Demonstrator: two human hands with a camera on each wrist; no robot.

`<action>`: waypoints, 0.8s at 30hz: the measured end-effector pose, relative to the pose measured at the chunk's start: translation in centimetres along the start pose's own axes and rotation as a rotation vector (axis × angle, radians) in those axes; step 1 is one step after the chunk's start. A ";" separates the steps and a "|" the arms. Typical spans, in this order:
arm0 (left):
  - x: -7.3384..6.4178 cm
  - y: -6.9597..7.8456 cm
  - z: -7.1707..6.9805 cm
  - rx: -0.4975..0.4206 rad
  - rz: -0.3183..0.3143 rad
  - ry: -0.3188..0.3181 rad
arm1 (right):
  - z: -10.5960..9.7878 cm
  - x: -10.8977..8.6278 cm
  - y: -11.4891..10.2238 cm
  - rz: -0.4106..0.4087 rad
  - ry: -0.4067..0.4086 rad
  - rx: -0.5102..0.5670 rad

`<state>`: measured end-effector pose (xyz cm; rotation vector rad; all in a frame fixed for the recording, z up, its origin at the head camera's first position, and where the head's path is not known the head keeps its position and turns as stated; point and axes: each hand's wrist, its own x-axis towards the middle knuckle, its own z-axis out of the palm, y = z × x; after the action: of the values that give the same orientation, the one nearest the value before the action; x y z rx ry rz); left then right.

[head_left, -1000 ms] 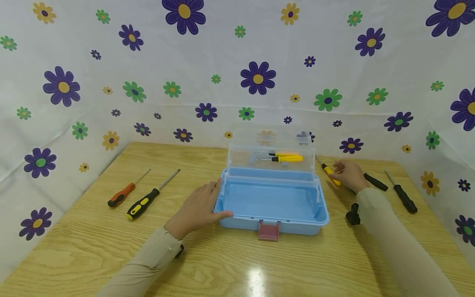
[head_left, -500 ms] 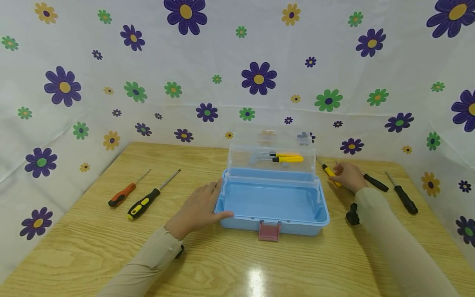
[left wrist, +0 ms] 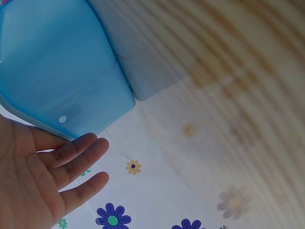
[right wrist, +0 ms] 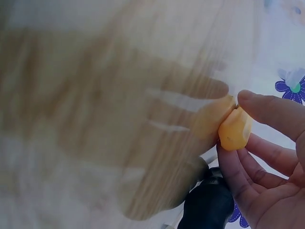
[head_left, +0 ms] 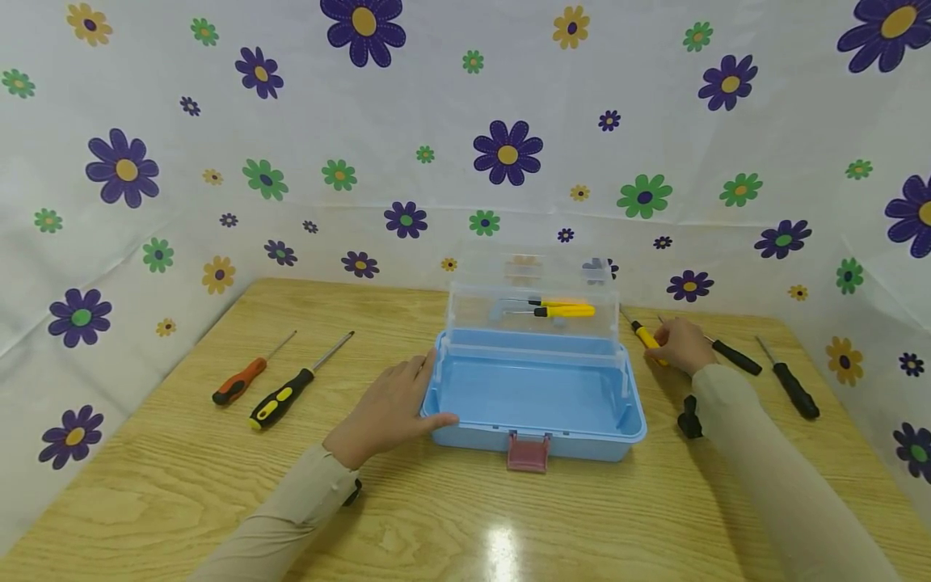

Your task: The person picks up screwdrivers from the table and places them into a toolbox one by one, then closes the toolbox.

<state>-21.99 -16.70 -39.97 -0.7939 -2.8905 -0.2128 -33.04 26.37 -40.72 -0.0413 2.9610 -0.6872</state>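
A light blue toolbox [head_left: 534,444] stands open on the table, its clear tray raised at the back. My left hand [head_left: 385,408] rests against its left end, thumb over the front rim; in the left wrist view its fingers [left wrist: 78,162] are fairly straight below the rim. To the right of the box, my right hand [head_left: 682,346] pinches the handle of a yellow screwdriver [head_left: 643,334] lying on the table. The right wrist view has the rounded yellow handle end [right wrist: 235,131] between thumb and fingers, with a black handle [right wrist: 209,202] close below them.
Two yellow screwdrivers [head_left: 563,310] lie in the clear tray [head_left: 473,319]. Black-handled screwdrivers lie to the right, one near the hand [head_left: 736,357] and one farther out [head_left: 794,390]. At left lie an orange screwdriver [head_left: 240,381] and a black-and-yellow screwdriver [head_left: 284,398].
My right hand has shifted slightly left, its fingers drawing in on the yellow screwdriver's handle. The left hand and the toolbox stay where they were.
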 end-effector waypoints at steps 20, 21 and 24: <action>0.1 0.0 0.0 0.013 -0.001 0.004 | -0.1 0.2 0.0 0.040 0.004 0.034; 0.0 0.0 0.0 0.013 -0.002 0.004 | -0.1 0.2 0.0 0.042 0.009 0.042; 0.0 0.0 0.0 0.007 -0.001 0.006 | 0.0 0.1 0.1 0.050 0.027 0.064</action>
<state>-22.01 -16.68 -39.92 -0.7887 -2.8847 -0.2047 -33.17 26.44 -40.77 0.0471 2.9524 -0.7816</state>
